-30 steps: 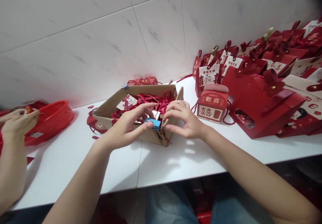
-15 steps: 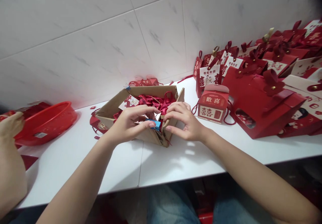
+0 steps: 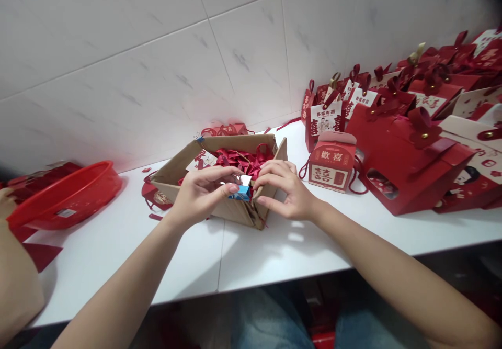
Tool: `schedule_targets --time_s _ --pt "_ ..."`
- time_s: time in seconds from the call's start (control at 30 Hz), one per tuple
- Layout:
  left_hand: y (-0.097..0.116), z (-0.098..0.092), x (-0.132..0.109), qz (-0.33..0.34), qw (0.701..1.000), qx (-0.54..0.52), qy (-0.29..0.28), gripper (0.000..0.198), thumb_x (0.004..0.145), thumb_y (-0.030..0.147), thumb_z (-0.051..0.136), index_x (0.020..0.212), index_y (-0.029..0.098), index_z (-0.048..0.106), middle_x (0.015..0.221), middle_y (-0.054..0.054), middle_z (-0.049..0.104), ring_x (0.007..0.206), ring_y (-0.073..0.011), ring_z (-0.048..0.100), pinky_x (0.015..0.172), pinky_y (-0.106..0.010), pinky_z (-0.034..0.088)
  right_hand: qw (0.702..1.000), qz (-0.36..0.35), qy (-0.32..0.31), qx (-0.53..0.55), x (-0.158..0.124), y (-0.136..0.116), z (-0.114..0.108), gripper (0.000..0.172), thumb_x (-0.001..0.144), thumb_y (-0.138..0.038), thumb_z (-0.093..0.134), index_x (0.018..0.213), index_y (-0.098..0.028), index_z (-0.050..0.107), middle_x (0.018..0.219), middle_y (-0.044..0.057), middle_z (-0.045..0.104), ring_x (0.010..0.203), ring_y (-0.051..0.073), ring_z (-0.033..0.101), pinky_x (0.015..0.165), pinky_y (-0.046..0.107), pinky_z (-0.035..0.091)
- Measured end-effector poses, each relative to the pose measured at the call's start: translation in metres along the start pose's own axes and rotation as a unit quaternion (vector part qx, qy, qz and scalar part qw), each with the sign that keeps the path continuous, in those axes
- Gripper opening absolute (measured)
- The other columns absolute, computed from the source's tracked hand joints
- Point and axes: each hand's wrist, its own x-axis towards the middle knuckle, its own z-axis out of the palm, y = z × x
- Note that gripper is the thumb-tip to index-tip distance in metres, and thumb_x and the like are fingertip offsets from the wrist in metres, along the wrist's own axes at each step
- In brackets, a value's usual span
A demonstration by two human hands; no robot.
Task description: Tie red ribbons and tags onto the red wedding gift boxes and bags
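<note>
Blue clip point(image 3: 242, 194) half hidden by left-hand fingers point(image 3: 219, 189)

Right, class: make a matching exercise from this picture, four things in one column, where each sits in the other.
Things:
1. blue clip
2. red basket
3. ribbons
4. small gift box

Places:
A. inside the cardboard box
B. far left of the table
C. just right of the cardboard box
D. between the left hand and the right hand

Pairs: 1-D, 2-B, 3-A, 4-C
</note>
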Motion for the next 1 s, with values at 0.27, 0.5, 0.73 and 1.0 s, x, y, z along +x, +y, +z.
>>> schedule_targets --time_s 0.27,0.5,0.73,1.0 --pt "-0.003 0.000 -0.001 0.004 1.000 0.009 -0.011 0.020 0.073 0.022 0.070 0.092 0.016 0.073 0.084 -0.007 0.073 0.072 -0.0172 0.067 0.063 -0.023 0.057 1.000 0.000 -0.002 0.001 0.001 0.001 0.000 0.011 0.081 -0.032 0.061 0.088 -0.024 0.061 0.097 0.003 0.060 0.105 0.022 0.051 0.093 0.040 0.025" --pt "-0.003 0.002 -0.001 0.000 0.999 0.031 -0.017 0.019 0.074 0.022 0.069 0.092 0.016 0.073 0.085 -0.006 0.073 0.074 -0.0172 0.068 0.064 -0.022 0.057 1.000 0.009 0.008 -0.007 0.001 -0.002 0.003 0.012 0.080 -0.031 0.060 0.088 -0.023 0.061 0.095 0.003 0.061 0.103 0.022 0.053 0.091 0.039 0.026" --pt "-0.002 0.003 0.000 -0.003 1.000 0.028 -0.009 0.018 0.073 0.023 0.070 0.089 0.016 0.073 0.082 -0.005 0.073 0.070 -0.0165 0.068 0.061 -0.022 0.057 0.999 0.017 0.044 -0.011 0.003 -0.006 0.009 0.013 0.076 -0.028 0.064 0.087 -0.022 0.062 0.092 0.003 0.064 0.100 0.022 0.054 0.087 0.039 0.030" --pt "-0.005 0.006 -0.004 0.030 0.998 0.047 0.003 0.019 0.072 0.019 0.072 0.090 0.017 0.073 0.081 -0.005 0.072 0.066 -0.0151 0.067 0.057 -0.021 0.056 0.992 -0.027 0.077 0.094 0.005 0.000 0.009 0.018 0.074 -0.021 0.068 0.091 -0.019 0.061 0.088 0.005 0.065 0.093 0.021 0.055 0.087 0.039 0.044"
